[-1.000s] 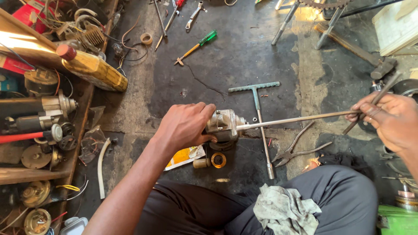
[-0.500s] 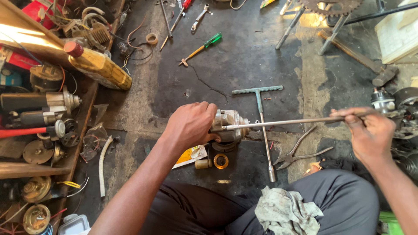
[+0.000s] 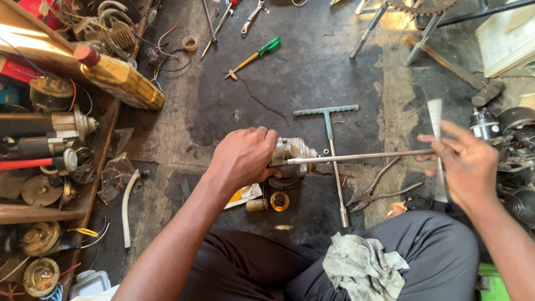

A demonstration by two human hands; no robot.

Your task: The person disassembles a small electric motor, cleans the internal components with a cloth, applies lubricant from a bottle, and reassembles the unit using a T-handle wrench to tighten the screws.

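Observation:
My left hand is clamped over a grey metal motor part that rests on the dark floor. A long thin steel rod runs from that part rightward to my right hand. The rod ends in a pale crossbar handle, which stands upright and blurred between my right fingers. Both forearms reach out over my grey trousers.
A second T-handle wrench and pliers lie under the rod, a brass ring and yellow card nearer me. A dirty rag is on my lap. A green-handled screwdriver, bottle and motor parts lie to the left.
My right hand has moved left along the rod's end, and the crossbar handle has swung upright, blurred with motion. The left hand has stayed on the motor part.

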